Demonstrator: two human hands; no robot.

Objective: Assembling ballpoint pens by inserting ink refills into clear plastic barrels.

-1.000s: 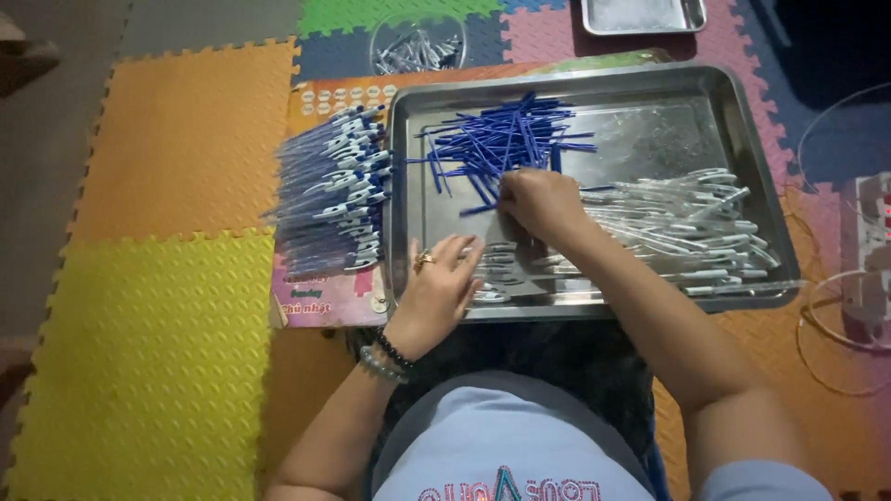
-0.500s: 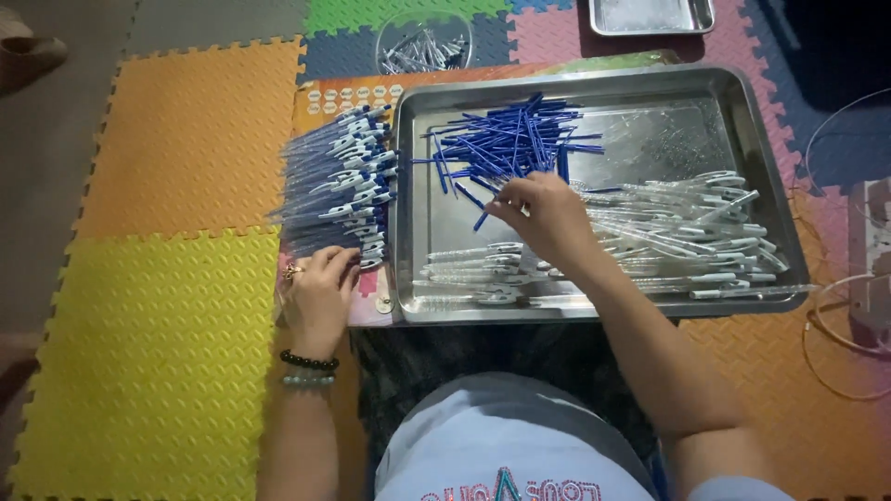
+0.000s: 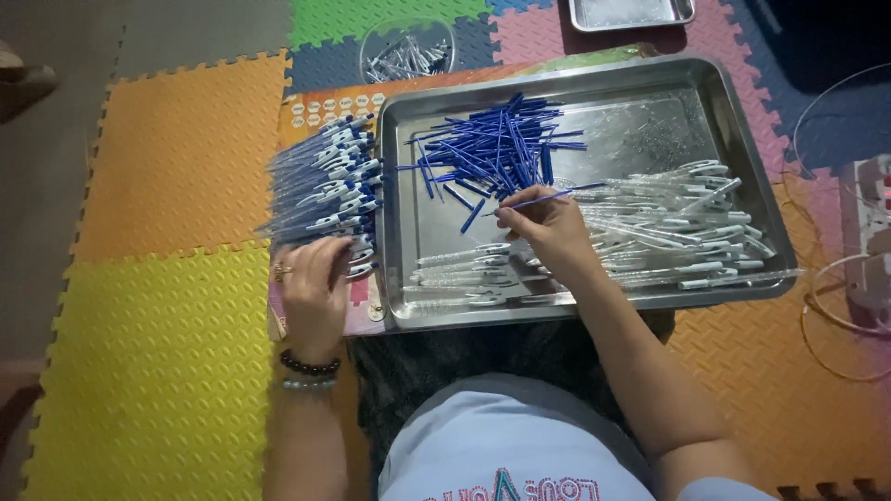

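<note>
A large steel tray (image 3: 650,102) lies on the foam mat in front of me. A heap of blue pen refills (image 3: 497,148) sits in its far left part, and clear pen barrels (image 3: 677,227) fill its right side and near edge. My right hand (image 3: 543,232) is over the tray's middle, pinching one blue refill (image 3: 543,198) between the fingers. My left hand (image 3: 314,288) rests palm down just left of the tray, on the near end of a pile of assembled pens (image 3: 325,190) with blue and white clips. A ring and bead bracelets are on that hand.
Coloured foam mat tiles (image 3: 158,353) cover the floor. A round clear dish of small parts (image 3: 408,51) sits behind the tray. A second small steel tray (image 3: 631,11) is at the top edge. White cables and a power strip (image 3: 868,232) lie at the right.
My left hand left the tray's near edge and went left to the assembled pen pile. My right hand lifted a blue refill from the heap.
</note>
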